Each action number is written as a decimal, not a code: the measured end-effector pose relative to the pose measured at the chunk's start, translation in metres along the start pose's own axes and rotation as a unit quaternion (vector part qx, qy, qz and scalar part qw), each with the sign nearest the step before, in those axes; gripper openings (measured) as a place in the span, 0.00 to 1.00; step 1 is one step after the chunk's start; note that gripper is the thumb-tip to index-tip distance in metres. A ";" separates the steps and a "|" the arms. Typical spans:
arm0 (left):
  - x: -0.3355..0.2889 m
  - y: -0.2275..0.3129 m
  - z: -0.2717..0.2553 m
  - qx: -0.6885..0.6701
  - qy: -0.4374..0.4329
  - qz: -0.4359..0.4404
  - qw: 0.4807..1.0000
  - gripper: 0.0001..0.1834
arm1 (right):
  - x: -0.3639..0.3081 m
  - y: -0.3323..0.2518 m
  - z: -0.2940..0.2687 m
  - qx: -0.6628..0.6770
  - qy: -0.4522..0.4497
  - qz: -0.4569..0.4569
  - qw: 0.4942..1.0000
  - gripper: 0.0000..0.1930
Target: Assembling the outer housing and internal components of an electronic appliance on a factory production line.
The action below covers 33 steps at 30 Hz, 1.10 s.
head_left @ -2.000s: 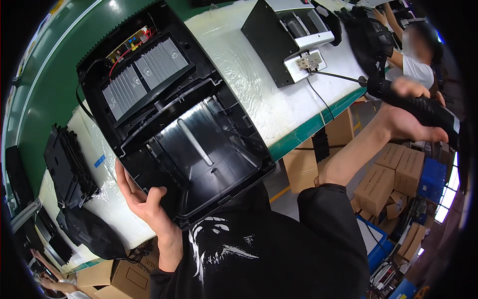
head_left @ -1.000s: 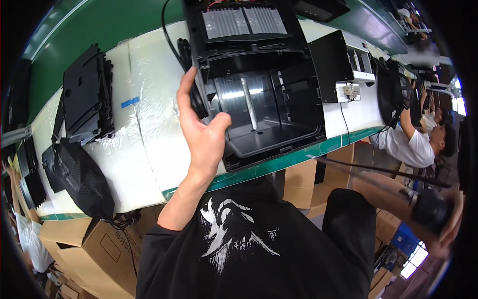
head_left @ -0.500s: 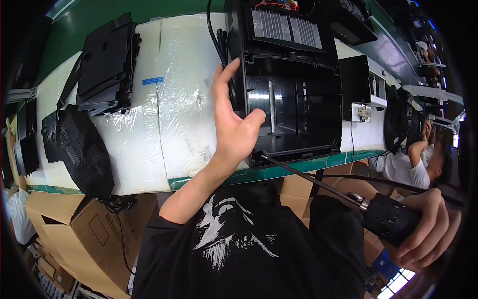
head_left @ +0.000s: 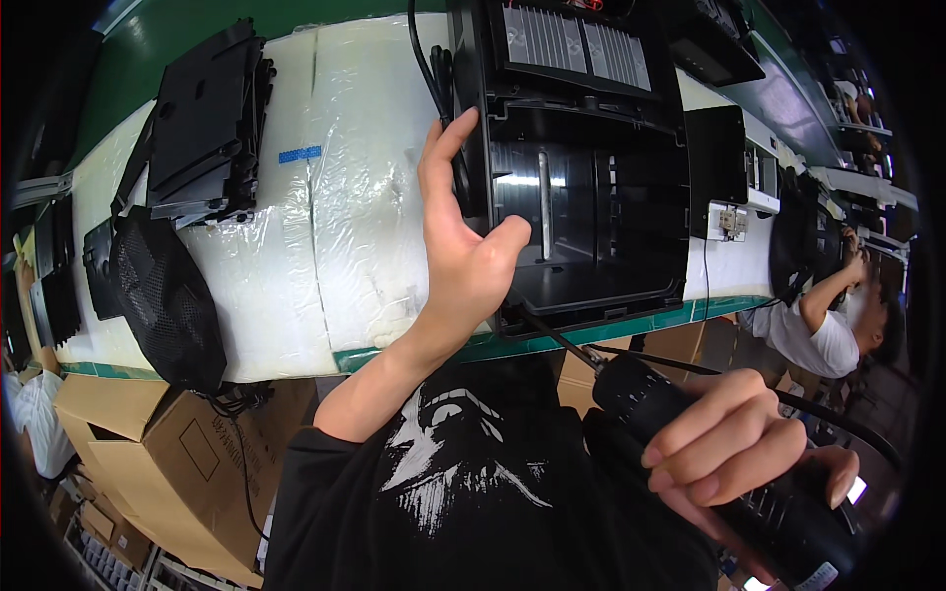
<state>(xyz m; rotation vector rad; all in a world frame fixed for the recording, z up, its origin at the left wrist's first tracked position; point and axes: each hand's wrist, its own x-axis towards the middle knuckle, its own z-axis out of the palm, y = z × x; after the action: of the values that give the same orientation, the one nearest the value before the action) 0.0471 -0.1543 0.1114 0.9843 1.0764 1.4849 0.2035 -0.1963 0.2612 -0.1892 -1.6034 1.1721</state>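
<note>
A large black plastic housing [head_left: 645,212] lies open side up on the bench, its hollow compartment towards me. My left hand [head_left: 468,251] is closed on its left wall, thumb over the inner edge and fingers along the outside. My right hand [head_left: 729,433] wraps round a black corded electric screwdriver [head_left: 631,394] at the lower right. Its long shaft slants up-left, with the tip reaching into the housing's near left corner; whether it touches a screw is hidden. Ribbed silver metal plates [head_left: 576,49] sit in the housing's far part.
Stacked black plastic panels [head_left: 202,118] and a black mesh bag [head_left: 168,295] stand on the left of the film-covered bench [head_left: 365,295]. A black cable [head_left: 424,64] runs beside the housing. Right of it is a white-and-black unit [head_left: 729,167]. Below stands a cardboard box [head_left: 168,473]. A co-worker [head_left: 818,325] is at right.
My right hand and the screwdriver have moved left and inward, and the shaft's tip has gone deeper into the housing's near corner. The left hand keeps its grip; the housing appears slightly further right.
</note>
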 end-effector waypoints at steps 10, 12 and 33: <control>0.000 0.000 0.003 -0.007 0.017 -0.009 1.000 0.38 | -0.019 0.018 -0.003 -0.006 -0.041 0.045 0.998 0.10; 0.001 0.000 0.004 -0.011 0.023 -0.011 1.000 0.38 | -0.016 0.020 -0.002 -0.007 -0.054 0.039 0.998 0.13; -0.004 -0.001 0.006 0.041 0.072 0.014 0.996 0.39 | 0.003 0.044 0.026 0.011 -0.072 0.028 0.997 0.11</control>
<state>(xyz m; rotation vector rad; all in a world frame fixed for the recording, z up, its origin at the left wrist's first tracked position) 0.0540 -0.1568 0.1120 0.9631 1.2392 1.5634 0.1623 -0.1877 0.2325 -0.1381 -1.7191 1.2700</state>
